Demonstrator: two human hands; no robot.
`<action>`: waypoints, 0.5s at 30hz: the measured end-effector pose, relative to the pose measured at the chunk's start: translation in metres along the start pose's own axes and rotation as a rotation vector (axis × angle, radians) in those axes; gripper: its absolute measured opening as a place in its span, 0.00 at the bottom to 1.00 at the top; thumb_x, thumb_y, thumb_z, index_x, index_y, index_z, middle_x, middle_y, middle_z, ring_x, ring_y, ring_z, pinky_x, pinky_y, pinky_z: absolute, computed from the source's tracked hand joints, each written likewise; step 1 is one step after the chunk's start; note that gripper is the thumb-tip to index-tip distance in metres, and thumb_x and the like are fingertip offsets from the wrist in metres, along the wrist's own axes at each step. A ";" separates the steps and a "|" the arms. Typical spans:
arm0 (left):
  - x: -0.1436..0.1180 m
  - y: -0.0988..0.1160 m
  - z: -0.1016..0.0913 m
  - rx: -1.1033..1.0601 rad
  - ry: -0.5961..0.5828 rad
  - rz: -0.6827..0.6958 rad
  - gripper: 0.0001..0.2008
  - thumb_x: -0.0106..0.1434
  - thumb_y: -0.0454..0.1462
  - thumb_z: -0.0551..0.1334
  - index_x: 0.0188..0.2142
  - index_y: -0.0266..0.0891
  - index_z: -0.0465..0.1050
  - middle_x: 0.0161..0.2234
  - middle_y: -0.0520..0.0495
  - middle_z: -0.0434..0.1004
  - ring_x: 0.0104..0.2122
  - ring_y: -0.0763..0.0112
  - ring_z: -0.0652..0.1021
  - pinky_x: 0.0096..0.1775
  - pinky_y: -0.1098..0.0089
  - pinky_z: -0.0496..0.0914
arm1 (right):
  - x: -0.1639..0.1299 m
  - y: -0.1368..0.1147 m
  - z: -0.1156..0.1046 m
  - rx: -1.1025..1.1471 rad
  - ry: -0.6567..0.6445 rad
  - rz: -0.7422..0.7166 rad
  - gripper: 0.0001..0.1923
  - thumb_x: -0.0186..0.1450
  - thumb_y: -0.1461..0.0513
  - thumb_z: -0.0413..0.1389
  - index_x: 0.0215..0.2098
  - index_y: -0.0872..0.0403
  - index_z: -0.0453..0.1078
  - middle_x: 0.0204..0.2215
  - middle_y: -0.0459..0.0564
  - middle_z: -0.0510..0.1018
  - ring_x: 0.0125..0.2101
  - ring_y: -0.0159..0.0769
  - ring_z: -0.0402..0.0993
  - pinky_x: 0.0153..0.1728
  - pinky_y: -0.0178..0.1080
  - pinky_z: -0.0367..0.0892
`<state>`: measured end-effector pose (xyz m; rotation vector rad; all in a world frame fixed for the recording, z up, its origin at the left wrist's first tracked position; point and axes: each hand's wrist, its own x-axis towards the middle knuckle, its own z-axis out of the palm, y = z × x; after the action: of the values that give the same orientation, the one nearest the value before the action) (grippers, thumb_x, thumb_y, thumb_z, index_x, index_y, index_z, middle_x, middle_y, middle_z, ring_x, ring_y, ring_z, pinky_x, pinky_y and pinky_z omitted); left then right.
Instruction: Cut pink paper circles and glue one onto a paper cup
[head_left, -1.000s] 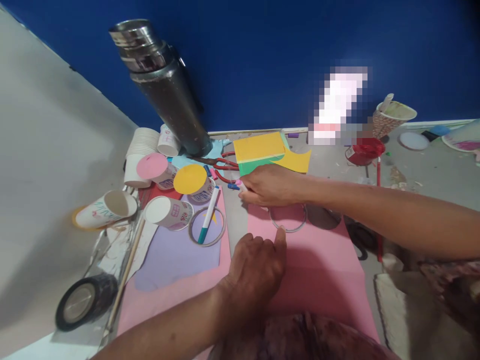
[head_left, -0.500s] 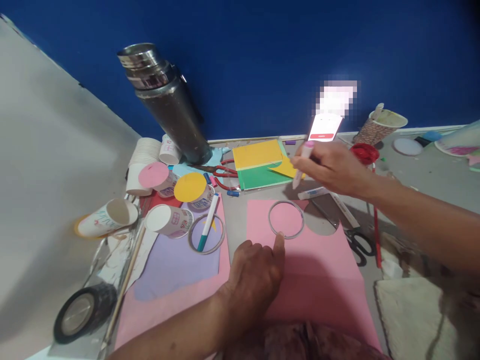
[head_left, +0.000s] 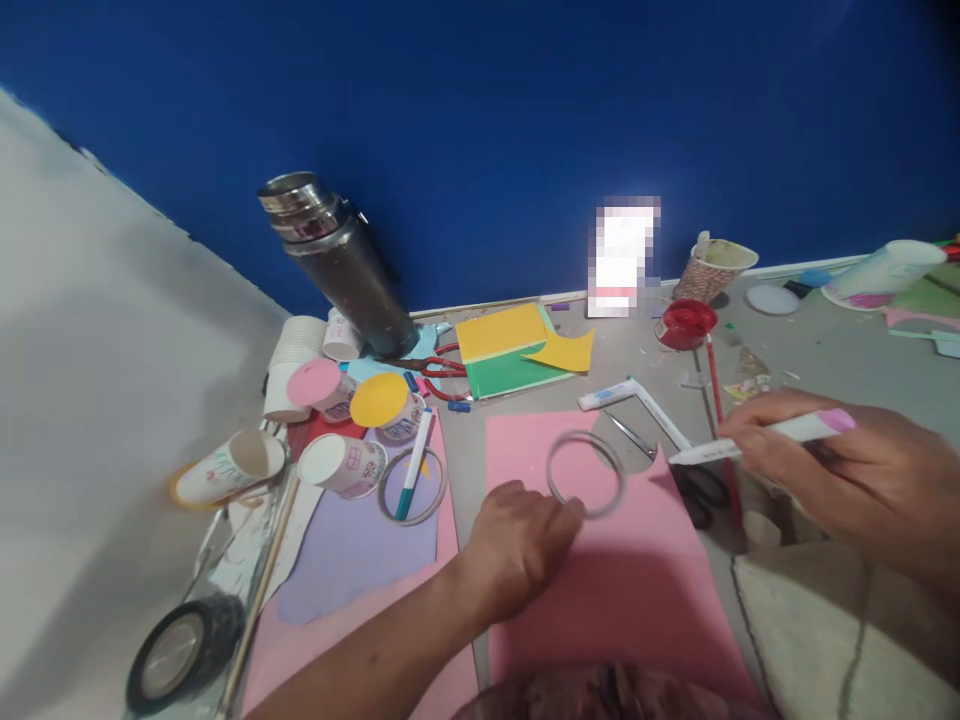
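My left hand (head_left: 525,545) is closed at the near edge of a thin grey ring (head_left: 553,497), its fingertips on the rim. The slightly blurred ring lies over a pink sheet (head_left: 600,620), which has a round bite cut from its far edge. At the right, my right hand (head_left: 847,470) grips a white marker (head_left: 791,430) with a pink end, its tip pointing left above the sheet's right edge. Under that tip, black-handled scissors (head_left: 701,490) are partly hidden. Tweezers (head_left: 631,436) lie in the cut-out.
Left are paper cups (head_left: 341,465), a second ring (head_left: 381,500) with a teal-tipped marker (head_left: 415,465) across it, purple paper (head_left: 352,570) and black tape (head_left: 180,650). A steel flask (head_left: 349,275) stands by the blue wall. Yellow and green paper (head_left: 510,345) lies at the back.
My right hand has swung right and toward me with the marker, away from the phone. The ring has shifted slightly right and nearer on the pink sheet with my left hand.
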<state>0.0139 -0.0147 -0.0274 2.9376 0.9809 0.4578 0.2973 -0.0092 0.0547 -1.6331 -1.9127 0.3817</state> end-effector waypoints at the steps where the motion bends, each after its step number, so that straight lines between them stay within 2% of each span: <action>1: -0.001 0.003 0.000 -0.057 -0.007 0.078 0.06 0.67 0.31 0.57 0.33 0.41 0.68 0.21 0.55 0.70 0.21 0.71 0.70 0.27 0.64 0.56 | -0.001 0.002 -0.001 -0.003 0.023 0.015 0.11 0.68 0.56 0.52 0.29 0.43 0.72 0.30 0.47 0.82 0.28 0.41 0.78 0.35 0.41 0.71; 3: -0.002 0.009 0.000 -0.132 -0.011 0.193 0.08 0.69 0.32 0.56 0.31 0.40 0.66 0.21 0.55 0.69 0.21 0.72 0.69 0.26 0.64 0.55 | -0.002 0.005 -0.001 -0.029 0.061 0.042 0.09 0.67 0.55 0.53 0.33 0.42 0.75 0.31 0.48 0.84 0.31 0.43 0.80 0.35 0.42 0.72; 6: -0.004 0.014 0.001 -0.143 0.003 0.247 0.07 0.69 0.31 0.56 0.33 0.39 0.67 0.21 0.55 0.68 0.20 0.71 0.68 0.24 0.63 0.54 | -0.002 0.008 0.004 -0.041 0.070 0.082 0.10 0.67 0.53 0.54 0.38 0.42 0.78 0.30 0.49 0.84 0.30 0.45 0.81 0.34 0.43 0.74; 9: -0.004 0.013 0.000 -0.141 0.031 0.242 0.06 0.70 0.30 0.56 0.36 0.39 0.68 0.21 0.55 0.68 0.20 0.71 0.68 0.23 0.63 0.53 | -0.003 0.010 0.015 0.034 0.033 0.143 0.11 0.69 0.54 0.53 0.38 0.42 0.78 0.29 0.48 0.84 0.28 0.44 0.81 0.33 0.43 0.75; 13: -0.001 0.010 -0.004 -0.128 0.069 0.209 0.07 0.71 0.30 0.54 0.37 0.37 0.70 0.20 0.55 0.68 0.20 0.72 0.69 0.24 0.64 0.56 | -0.006 0.009 0.030 0.103 -0.011 0.222 0.11 0.69 0.53 0.53 0.37 0.44 0.78 0.31 0.50 0.84 0.30 0.45 0.82 0.37 0.44 0.77; 15: 0.000 0.008 -0.006 -0.133 0.085 0.180 0.09 0.72 0.30 0.53 0.37 0.37 0.70 0.20 0.54 0.69 0.20 0.73 0.69 0.24 0.65 0.56 | -0.009 0.007 0.035 0.064 -0.031 0.246 0.14 0.70 0.52 0.50 0.38 0.44 0.77 0.30 0.50 0.84 0.27 0.46 0.82 0.32 0.45 0.79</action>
<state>0.0167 -0.0222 -0.0206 2.9186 0.6655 0.6312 0.2828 -0.0106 0.0214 -1.8345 -1.7066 0.5648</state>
